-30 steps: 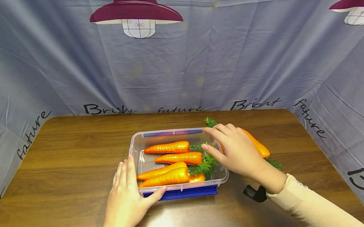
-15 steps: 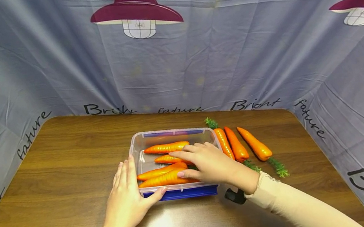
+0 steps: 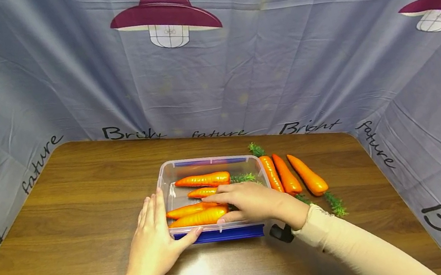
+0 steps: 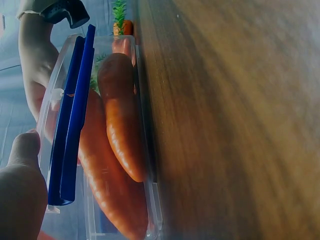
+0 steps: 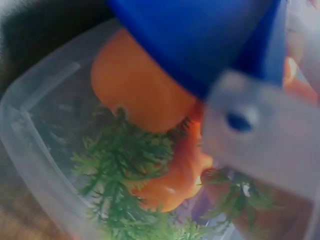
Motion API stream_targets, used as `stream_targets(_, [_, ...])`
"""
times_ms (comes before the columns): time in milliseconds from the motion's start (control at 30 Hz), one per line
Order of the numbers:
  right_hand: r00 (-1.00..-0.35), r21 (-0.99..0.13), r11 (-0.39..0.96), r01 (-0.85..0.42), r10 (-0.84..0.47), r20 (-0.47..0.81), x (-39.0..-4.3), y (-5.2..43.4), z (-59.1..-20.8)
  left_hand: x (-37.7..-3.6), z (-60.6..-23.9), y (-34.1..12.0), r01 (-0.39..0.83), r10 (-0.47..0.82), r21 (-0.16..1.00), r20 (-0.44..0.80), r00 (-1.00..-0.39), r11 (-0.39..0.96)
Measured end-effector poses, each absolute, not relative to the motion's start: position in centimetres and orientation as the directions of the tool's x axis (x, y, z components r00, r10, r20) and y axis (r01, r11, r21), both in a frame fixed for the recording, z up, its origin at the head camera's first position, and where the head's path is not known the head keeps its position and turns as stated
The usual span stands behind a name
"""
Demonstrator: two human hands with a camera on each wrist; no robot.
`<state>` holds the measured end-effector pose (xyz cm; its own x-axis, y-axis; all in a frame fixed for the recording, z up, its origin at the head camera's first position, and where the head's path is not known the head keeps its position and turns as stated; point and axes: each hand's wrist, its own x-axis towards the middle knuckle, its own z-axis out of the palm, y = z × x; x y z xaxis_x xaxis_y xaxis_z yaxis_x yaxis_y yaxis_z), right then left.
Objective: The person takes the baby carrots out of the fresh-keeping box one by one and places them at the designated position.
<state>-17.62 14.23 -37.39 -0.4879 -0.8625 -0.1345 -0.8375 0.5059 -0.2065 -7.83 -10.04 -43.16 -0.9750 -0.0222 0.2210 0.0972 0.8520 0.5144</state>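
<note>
A clear plastic box (image 3: 206, 159) with a blue clip (image 3: 227, 234) on its front holds several orange carrots (image 3: 203, 179) with green tops. My left hand (image 3: 153, 234) lies flat against the box's left wall, thumb along the front edge. My right hand (image 3: 241, 204) reaches into the box from the right, its fingers stretched over the front carrots (image 3: 198, 218) and its thumb at the front rim. The left wrist view shows the clip (image 4: 75, 115) and carrots (image 4: 120, 125) side on. In the blurred right wrist view, a carrot end (image 5: 140, 85) and leaves (image 5: 125, 175) fill the frame.
Three loose carrots (image 3: 287, 175) lie side by side on the wooden table (image 3: 64, 220) just right of the box, tops toward me. Grey printed cloth (image 3: 277, 61) walls the table at the back and on both sides. A black wrist mount (image 3: 281, 232) hangs under my right wrist.
My right hand moved left from over the loose carrots into the box and settled onto the front carrots, uncovering the three on the table. My left hand and the box stayed put.
</note>
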Motion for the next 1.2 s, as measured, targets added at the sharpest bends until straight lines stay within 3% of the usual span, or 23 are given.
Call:
stream_targets(567, [-0.426, -0.318, 0.465, -0.826, -0.885, -0.187, -17.8, 14.5, -37.0, -7.8, -43.3, -10.1, 0.091, -0.028, 0.512, 0.221, -0.975, 0.854])
stream_targets(867, [-0.467, -0.315, 0.506, -0.803, -0.863, -0.193, -17.6, 15.6, -36.6, -7.7, -43.2, -9.9, 0.083, -0.032, 0.515, 0.21, -0.977, 0.853])
stream_targets(1200, [-0.553, -0.276, 0.53, -0.802, -0.833, 0.005, -17.2, 17.7, -35.2, -7.8, -43.1, -9.9, 0.078, -0.032, 0.518, 0.199, -0.979, 0.852])
